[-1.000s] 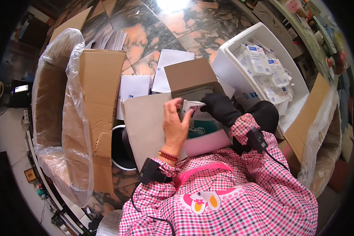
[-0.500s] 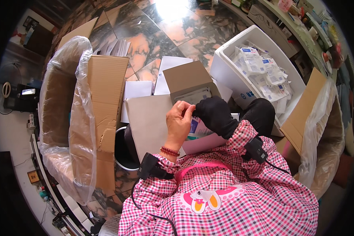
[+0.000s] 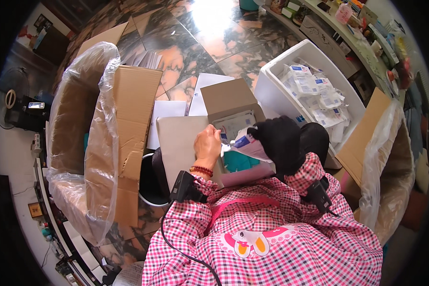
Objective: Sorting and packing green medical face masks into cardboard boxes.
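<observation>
My bare left hand, with a red bead bracelet at the wrist, is closed in a pinch over the left side of an open cardboard box on my lap. A small white scrap sticks out at its fingertips. My right hand, in a black glove, grips a white packet with blue print above the same box. Flat packets lie in the far part of the box. Nearer to me, something turquoise shows inside it. The gloved fingertips are partly hidden by dark fabric.
A white foam box filled with several similar packets stands at the far right. Large cartons with plastic liners flank me, one at left and one at right. A white-rimmed bin sits left of my lap; white boxes lie ahead.
My hands, together before, have come apart. The right has moved right and slightly down with the packet; the left has shifted a little left, now with a white scrap. More turquoise shows.
</observation>
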`<act>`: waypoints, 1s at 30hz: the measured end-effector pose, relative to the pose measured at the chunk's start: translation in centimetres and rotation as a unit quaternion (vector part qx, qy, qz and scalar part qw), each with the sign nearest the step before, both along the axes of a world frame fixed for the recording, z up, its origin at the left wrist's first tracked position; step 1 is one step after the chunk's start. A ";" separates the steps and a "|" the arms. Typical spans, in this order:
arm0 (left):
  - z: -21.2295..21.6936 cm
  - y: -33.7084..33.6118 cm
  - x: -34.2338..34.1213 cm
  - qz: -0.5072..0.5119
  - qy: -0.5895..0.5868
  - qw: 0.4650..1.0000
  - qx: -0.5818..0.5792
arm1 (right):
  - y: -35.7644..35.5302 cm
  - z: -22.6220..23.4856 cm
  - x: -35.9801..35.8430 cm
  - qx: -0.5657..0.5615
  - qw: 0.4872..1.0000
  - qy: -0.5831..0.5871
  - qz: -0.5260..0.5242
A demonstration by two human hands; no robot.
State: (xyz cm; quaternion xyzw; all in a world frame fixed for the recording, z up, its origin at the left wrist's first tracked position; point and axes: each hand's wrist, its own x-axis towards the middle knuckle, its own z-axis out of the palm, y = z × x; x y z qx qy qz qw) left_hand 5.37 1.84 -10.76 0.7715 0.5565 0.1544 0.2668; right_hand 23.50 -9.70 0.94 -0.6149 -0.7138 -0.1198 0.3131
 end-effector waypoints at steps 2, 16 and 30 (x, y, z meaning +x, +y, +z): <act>2.8 -0.6 0.9 -0.026 -0.016 1.000 0.006 | 0.2 -0.7 1.7 -0.059 0.997 0.041 -0.026; 7.9 -3.5 0.7 -0.178 -0.358 0.892 -0.210 | 0.7 -2.1 1.7 -0.086 0.991 0.106 0.006; 6.3 -2.3 1.9 0.141 -0.575 0.775 -0.219 | -2.5 -2.2 11.8 -0.088 0.983 0.017 -0.163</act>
